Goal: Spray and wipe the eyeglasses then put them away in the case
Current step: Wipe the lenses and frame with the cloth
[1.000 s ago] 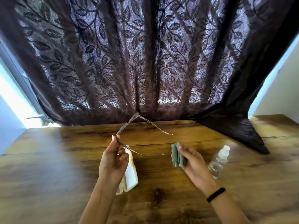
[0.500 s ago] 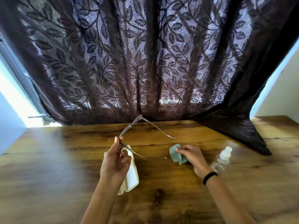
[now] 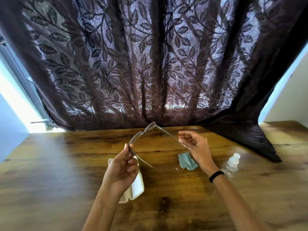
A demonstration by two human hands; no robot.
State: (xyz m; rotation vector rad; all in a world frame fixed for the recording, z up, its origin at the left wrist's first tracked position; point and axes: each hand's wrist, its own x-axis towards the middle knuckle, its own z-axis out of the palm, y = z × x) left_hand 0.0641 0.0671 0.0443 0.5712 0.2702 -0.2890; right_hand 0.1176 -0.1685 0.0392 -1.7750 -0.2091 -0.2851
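Left hand (image 3: 121, 169): fingers (image 3: 133, 165) and thumb pinch the eyeglasses (image 3: 143, 132) at the near hinge, held above the open case (image 3: 137, 187) on the surface (image 3: 66, 164). From that pinch the frame's long axis runs up and to the right. Both arms are unfolded, the far one slanting down to the right hand (image 3: 195, 145). The fingers there are loosely curled at its tip; we cannot tell if they grip. The cloth (image 3: 186, 161) lies just below, with the spray bottle (image 3: 233, 162) further right. We judge folding is next: the right hand is nearer the far arm.

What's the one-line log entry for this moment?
left hand: holds eyeglasses | right hand: at eyeglasses, grip unclear | cloth: on table | case: open
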